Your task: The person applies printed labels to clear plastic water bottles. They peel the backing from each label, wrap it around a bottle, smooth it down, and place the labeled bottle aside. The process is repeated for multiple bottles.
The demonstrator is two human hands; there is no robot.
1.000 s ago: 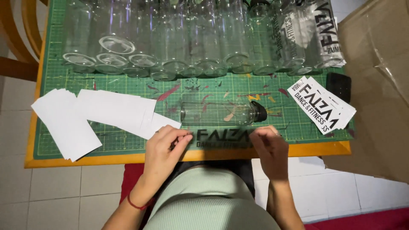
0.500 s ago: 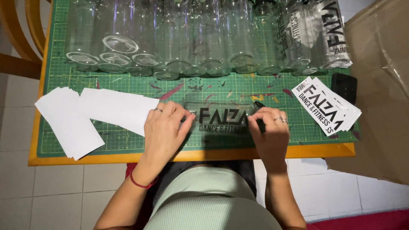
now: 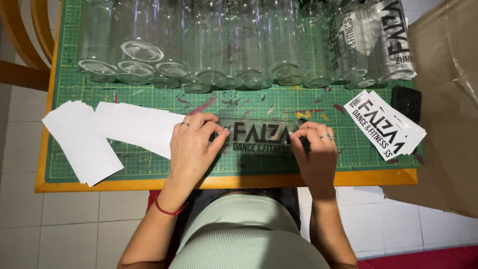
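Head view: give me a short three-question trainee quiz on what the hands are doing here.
1. True or false: both hands grip the clear bottle lying on the green cutting mat.
2. What lies left of the left hand? A) white backing sheets B) scissors C) a tape roll
3. Where is the stack of printed decals relative to the right hand?

Key: 1 true, a black-lettered decal facing up. 2 A. 3 To its right, on the mat, below the row of empty bottles.
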